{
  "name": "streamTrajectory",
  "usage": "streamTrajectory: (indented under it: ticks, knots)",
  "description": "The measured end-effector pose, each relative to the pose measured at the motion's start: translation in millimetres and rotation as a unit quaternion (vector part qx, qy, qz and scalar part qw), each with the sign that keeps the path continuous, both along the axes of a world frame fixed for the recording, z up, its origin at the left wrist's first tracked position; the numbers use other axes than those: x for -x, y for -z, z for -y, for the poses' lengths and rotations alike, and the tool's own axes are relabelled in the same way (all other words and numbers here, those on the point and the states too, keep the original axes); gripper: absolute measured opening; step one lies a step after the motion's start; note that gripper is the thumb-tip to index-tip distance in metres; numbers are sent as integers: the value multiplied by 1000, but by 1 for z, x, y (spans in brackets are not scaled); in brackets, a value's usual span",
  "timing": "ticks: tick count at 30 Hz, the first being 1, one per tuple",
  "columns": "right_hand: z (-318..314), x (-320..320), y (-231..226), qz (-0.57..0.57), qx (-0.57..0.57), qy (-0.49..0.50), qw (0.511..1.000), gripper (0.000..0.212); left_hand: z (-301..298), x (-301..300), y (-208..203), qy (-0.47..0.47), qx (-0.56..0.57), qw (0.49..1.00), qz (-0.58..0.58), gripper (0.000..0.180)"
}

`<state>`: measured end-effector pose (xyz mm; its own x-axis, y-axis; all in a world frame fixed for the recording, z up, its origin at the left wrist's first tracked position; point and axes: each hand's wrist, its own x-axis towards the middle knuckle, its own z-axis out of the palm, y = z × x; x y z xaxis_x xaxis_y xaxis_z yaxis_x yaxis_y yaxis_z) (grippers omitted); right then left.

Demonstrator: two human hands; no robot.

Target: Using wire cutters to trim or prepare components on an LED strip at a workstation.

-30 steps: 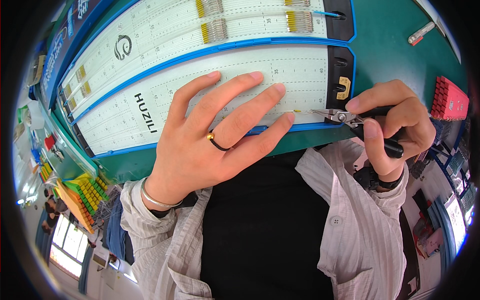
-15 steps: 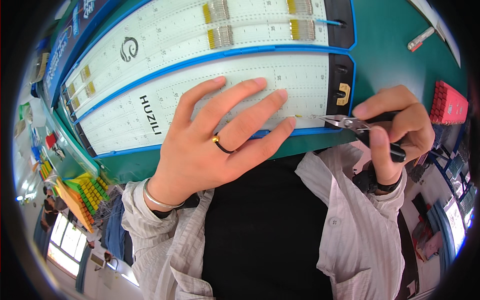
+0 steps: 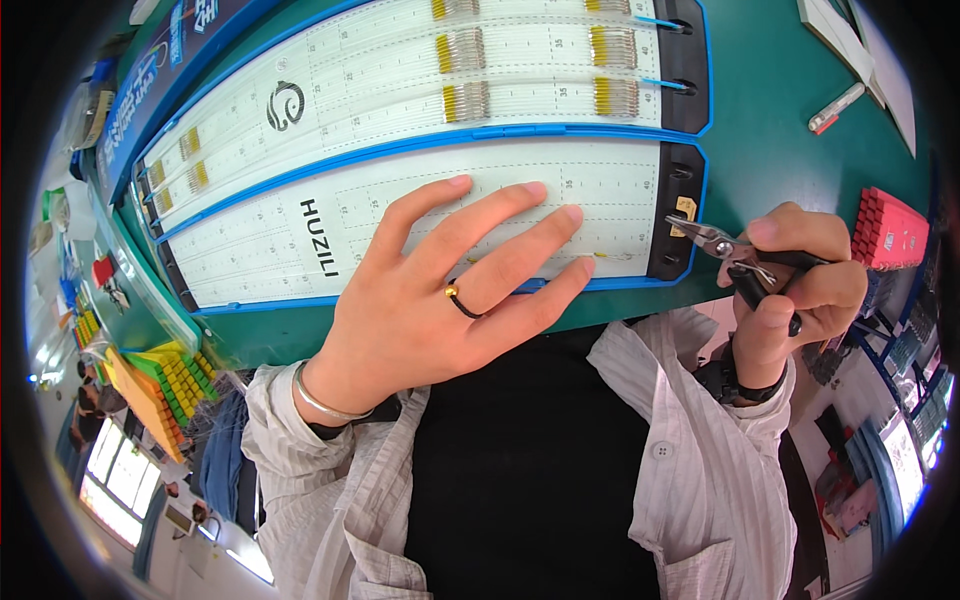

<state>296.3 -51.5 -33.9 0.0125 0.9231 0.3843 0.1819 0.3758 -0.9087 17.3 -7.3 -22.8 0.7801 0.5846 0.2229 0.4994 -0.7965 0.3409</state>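
Lying flat with its fingers spread apart, the bare left hand [image 3: 440,310] covers part of the white, dash-lined lower panel [image 3: 420,172] of a long blue-edged case. The surface beneath the palm is hidden; whether the fingers pin anything cannot be told. A fine strand with a yellow piece [image 3: 598,255] shows on the panel just beside the little fingertip — too thin to trace further. The bare right hand [image 3: 805,265] is clamped on small steel pliers with black handles [image 3: 718,243], held at the panel's right end. Their tapered nose overlaps a tan angular plate [image 3: 685,207] on the notched black end strip [image 3: 672,262]; contact cannot be confirmed, nor whether the tips meet. The white upper panel [image 3: 370,95], cut off by the top edge, carries slender yellow-and-silver bundles [image 3: 464,50] — individual pieces indistinct. Beneath lies a smooth green tabletop [image 3: 770,165].
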Motion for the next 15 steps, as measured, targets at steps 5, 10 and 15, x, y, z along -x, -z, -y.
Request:
streamTrajectory:
  ticks: [5, 10, 15]
  knots:
    - [0, 1, -2, 21, -5, 27, 999, 39, -1, 0, 1, 4, -4, 1000, 2, 49]
    - [0, 1, -3, 29, -4, 33, 999, 39, -1, 0, 0, 6, 0, 1000, -3, 51]
    - [0, 1, -4, 8, 1, 53, 999, 37, 0, 1, 0, 5, 5, 1000, -6, 52]
